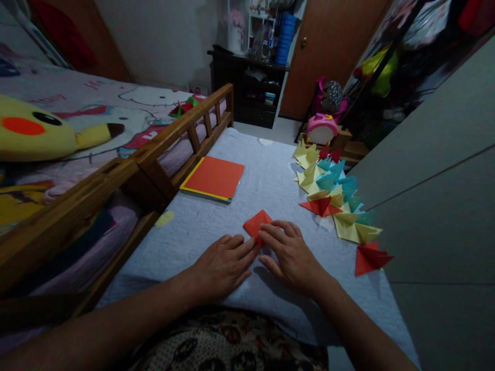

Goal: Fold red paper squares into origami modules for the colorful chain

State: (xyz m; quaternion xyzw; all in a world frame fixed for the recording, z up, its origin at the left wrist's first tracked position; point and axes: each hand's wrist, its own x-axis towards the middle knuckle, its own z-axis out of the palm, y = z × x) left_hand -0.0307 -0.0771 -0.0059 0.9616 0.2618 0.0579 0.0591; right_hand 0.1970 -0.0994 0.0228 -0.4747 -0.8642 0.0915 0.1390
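Note:
A small square of folded orange-red paper (256, 222) lies flat on the cloth-covered surface in front of me, one corner pointing away. My left hand (226, 263) rests beside it, its fingertips touching the paper's near corner. From the right, my right hand (288, 252) lays its fingers over the paper's right part, hiding that side. Both hands have their fingers stretched out, and neither grips the sheet. Farther off to the left sits a stack of square coloured paper (216, 178), orange on top with yellow and blue edges below.
Along the right edge stand several folded paper pieces in yellow (351, 226), teal (328, 178) and red (371, 257). A wooden bed rail (154, 147) borders the left side, with a yellow plush toy (38, 131) beyond. A pale cabinet (436, 206) rises at right.

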